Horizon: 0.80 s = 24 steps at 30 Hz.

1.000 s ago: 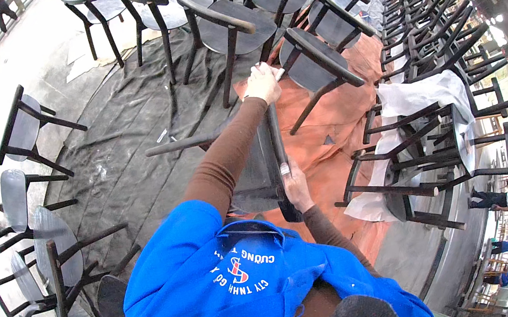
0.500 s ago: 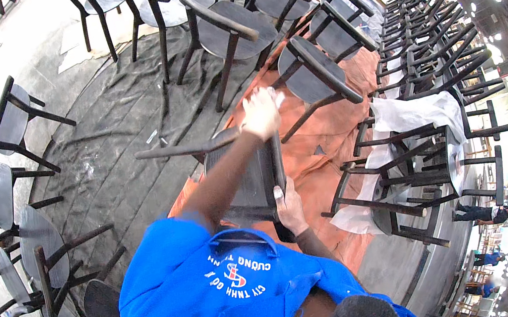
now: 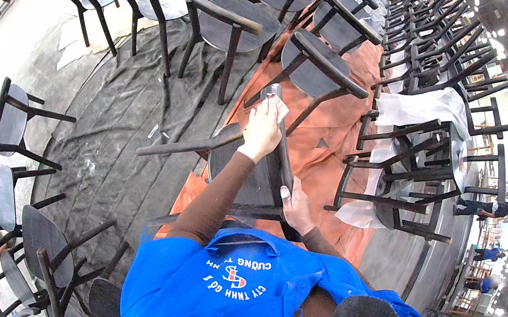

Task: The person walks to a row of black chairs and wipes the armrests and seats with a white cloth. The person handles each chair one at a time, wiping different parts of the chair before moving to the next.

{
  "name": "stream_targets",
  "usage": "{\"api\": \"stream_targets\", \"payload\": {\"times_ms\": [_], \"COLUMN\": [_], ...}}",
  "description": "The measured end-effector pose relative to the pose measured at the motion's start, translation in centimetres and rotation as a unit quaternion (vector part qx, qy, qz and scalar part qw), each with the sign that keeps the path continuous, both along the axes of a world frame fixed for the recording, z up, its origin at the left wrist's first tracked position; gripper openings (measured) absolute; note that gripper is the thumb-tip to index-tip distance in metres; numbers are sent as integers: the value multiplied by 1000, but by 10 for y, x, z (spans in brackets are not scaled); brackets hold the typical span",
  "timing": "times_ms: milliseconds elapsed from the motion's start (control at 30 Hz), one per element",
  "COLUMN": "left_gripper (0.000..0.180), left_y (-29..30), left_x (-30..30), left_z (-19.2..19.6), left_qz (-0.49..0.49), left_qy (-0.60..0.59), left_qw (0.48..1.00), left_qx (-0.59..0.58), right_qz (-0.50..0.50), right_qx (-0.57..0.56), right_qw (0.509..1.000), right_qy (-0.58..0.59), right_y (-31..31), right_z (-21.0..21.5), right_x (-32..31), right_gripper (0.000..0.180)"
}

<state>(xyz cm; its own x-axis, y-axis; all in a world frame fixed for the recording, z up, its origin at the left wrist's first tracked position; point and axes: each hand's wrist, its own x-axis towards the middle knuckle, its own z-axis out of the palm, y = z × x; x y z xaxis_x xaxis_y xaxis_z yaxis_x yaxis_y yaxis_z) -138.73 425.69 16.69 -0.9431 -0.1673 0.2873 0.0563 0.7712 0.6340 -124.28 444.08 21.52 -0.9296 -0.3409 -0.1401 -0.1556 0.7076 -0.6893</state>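
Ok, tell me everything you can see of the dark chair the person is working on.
The dark grey-black wooden chair lies tipped on its side on the orange floor sheet, close in front of the person. Its rounded seat faces up toward the camera, with slim legs and rails sticking out left and toward the top. The finish looks matte and painted. The left hand presses a pale cloth against an upper leg; the right hand has a grip on the lower frame.

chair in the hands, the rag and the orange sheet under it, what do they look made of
Chair: probably wood, matt black coat, slim legs, rigid flat seat. Rag under the left hand: soft pale cloth or paper, crumpled. Orange sheet: cloth or thin tarp, creased.
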Motion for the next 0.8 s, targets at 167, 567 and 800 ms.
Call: {"api": "stream_targets", "payload": {"times_ms": [167,567,800], "left_gripper": [43,54,53], "left_y": [-24,-27,-13], "left_x": [-38,-14,20], "left_z": [7,0,22], "left_qz": [-45,-105,-102], "left_qy": [-202,12,-41], "left_qw": [942,970,992], "left_qx": [265,218,58], "right_qz": [1,1,-2], "right_qx": [20,17,-24], "right_qw": [1000,1000,1000], "right_qy": [1,-19,-10], "right_y": [2,0,8], "right_z": [1,-3,-4], "right_x": [0,1,-5], "right_gripper": [47,47,51]}}
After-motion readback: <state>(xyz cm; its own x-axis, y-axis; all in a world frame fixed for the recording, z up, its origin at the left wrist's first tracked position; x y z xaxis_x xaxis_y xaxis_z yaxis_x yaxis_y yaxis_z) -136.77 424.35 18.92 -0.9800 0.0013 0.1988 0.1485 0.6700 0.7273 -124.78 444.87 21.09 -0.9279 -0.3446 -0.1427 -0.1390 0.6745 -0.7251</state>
